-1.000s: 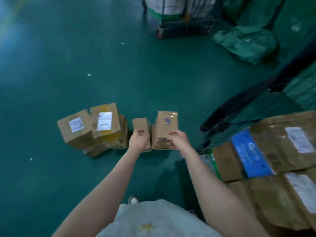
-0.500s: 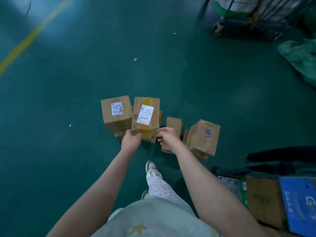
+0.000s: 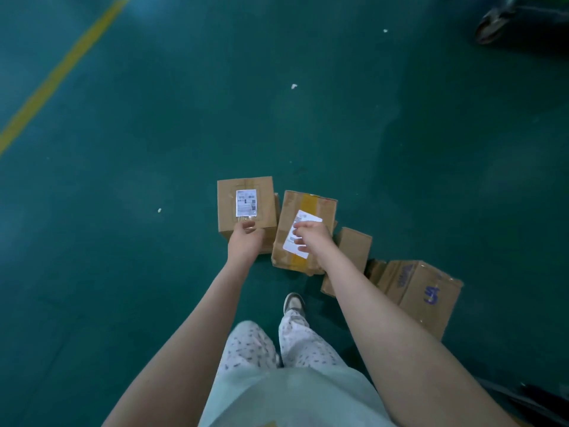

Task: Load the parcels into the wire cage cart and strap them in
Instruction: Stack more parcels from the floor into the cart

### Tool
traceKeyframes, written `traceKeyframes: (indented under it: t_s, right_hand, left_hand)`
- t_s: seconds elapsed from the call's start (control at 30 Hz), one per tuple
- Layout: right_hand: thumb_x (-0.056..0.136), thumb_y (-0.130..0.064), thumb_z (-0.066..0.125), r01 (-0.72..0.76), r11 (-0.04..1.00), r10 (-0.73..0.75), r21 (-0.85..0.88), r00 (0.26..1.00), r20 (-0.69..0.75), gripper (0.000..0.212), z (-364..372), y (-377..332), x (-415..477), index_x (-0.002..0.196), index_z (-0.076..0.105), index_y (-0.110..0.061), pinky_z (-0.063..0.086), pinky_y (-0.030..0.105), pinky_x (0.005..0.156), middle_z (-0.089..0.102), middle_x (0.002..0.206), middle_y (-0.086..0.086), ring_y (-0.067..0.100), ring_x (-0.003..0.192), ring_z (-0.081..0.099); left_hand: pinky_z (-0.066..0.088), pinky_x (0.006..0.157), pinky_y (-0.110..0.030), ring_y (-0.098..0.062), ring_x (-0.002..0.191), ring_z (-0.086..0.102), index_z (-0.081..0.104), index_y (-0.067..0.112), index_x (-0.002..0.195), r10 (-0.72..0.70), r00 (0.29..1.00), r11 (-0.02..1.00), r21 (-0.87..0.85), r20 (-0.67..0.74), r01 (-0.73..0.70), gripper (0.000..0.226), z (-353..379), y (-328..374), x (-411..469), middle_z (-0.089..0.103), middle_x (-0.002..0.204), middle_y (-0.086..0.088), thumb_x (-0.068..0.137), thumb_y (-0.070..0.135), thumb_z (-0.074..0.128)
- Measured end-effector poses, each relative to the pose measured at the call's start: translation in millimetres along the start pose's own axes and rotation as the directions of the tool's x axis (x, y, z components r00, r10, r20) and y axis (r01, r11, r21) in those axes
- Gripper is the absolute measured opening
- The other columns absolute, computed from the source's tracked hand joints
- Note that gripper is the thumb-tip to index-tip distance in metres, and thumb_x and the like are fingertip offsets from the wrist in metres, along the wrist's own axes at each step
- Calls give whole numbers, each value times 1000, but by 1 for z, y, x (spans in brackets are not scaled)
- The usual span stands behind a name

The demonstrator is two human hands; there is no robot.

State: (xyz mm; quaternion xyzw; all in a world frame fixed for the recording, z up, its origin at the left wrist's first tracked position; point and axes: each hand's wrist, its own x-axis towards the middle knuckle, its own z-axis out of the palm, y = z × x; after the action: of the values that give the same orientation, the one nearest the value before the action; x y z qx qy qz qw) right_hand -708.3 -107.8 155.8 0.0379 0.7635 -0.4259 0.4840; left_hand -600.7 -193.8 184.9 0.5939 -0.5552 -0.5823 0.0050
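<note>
Left hand (image 3: 244,241) pinches the square parcel's (image 3: 261,198) near edge. The right hand's (image 3: 309,238) grip seems open, fingers spread on the taped parcel (image 3: 311,202). Both lie on the floor (image 3: 138,134); the cart is unseen. Lifted by one edge, either could tip and drop.

Dim overall, with a heavy teal cast on the floor (image 3: 123,272). The brightest patch is a pale sheen at the top, just right of the yellow line (image 3: 61,72). Corners fall dark, worst top right, where a dark shape (image 3: 498,23) is smeared past reading. The left box (image 3: 261,195) and its label (image 3: 245,202) hold fairly sharp. Your right hand (image 3: 311,238) is motion-blurred, fingers unreadable. Shadows are soft and faint. Your forearms (image 3: 197,328) balloon toward the bottom edge: wide-angle stretch.
</note>
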Motion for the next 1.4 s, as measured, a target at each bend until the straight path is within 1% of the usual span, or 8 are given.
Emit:
traceKeyframes:
  t_s: [0.13, 0.3, 0.47, 0.77, 0.83, 1.0, 1.17, 1.4]
  right_hand:
    - [94, -5, 43, -78, 996, 76, 32, 995, 66, 29, 30, -9, 41, 115, 59, -14, 51, 36, 89, 59, 105, 5, 19, 88, 58]
    - [95, -7, 44, -169, 985, 166, 39, 983, 85, 31, 69, -4, 97, 124, 54, -13, 48, 27, 75, 56, 109, 7, 21, 97, 53]
    - [95, -17, 48, -199, 979, 199, 49, 980, 16, 37, 106, 6, 165, 132, 47, -19, 47, 35, 93, 52, 127, 4, 20, 106, 51]
    - [91, -15, 49, -223, 961, 187, -165, 960, -209, 64, 155, 62, 287, 149, 21, -12, 33, 38, 109, 31, 150, 8, 29, 132, 38]
    - [92, -16, 48, -249, 952, 203, -178, 949, -241, 72, 161, 71, 301, 152, 7, -15, 29, 42, 113, 21, 155, 4, 29, 138, 30]
    - [92, -11, 50, -309, 945, 283, -106, 937, -206, 76, 161, 78, 319, 151, 2, -14, 35, 42, 108, 19, 155, 6, 28, 137, 31]
    - [88, -10, 55, -229, 973, 230, 27, 960, -159, 62, 159, 66, 304, 141, 24, -19, 52, 37, 72, 41, 136, 3, 27, 116, 49]
    - [89, -18, 55, -81, 997, 81, 7, 985, -150, 45, 153, 7, 264, 129, 35, -19, 48, 40, 94, 48, 119, 0, 23, 109, 53]
  left_hand:
    - [37, 83, -28, -16, 101, 49, 45, 13, 132, -55, 998, 998, 13, -21, 55, 40, -10, 1, 46, 54, 130, -5, 92, 18, 52]
    - [37, 66, -21, -12, 87, 46, 45, 11, 132, -95, 994, 993, 69, -46, 98, 39, -20, -5, 109, 52, 116, -2, 94, 17, 50]
    - [37, 60, -22, -10, 79, 48, 44, 12, 133, -139, 990, 973, 181, -23, 141, 39, -26, -26, 188, 50, 129, -7, 94, 18, 46]
    - [35, 98, -30, -27, 129, 39, 12, 14, 151, -280, 960, 924, 264, -26, 276, 69, -28, -111, 328, 29, 150, -9, 92, 21, 47]
    - [31, 95, -27, -25, 135, 33, 10, 11, 151, -329, 944, 917, 242, 4, 318, 69, -26, -127, 341, 28, 151, -7, 93, 19, 47]
    - [31, 88, -30, -18, 110, 41, 29, 12, 142, -408, 907, 909, 142, 104, 392, 57, -20, -137, 356, 44, 134, -2, 91, 20, 53]
    - [43, 86, -36, -22, 95, 48, 25, 17, 138, -365, 930, 930, 56, 25, 364, 66, -21, -131, 347, 46, 112, 0, 84, 29, 62]
    - [37, 58, -22, -12, 70, 45, 31, 16, 124, -260, 965, 966, -25, -25, 259, 54, -55, -87, 312, 50, 101, 0, 82, 30, 62]
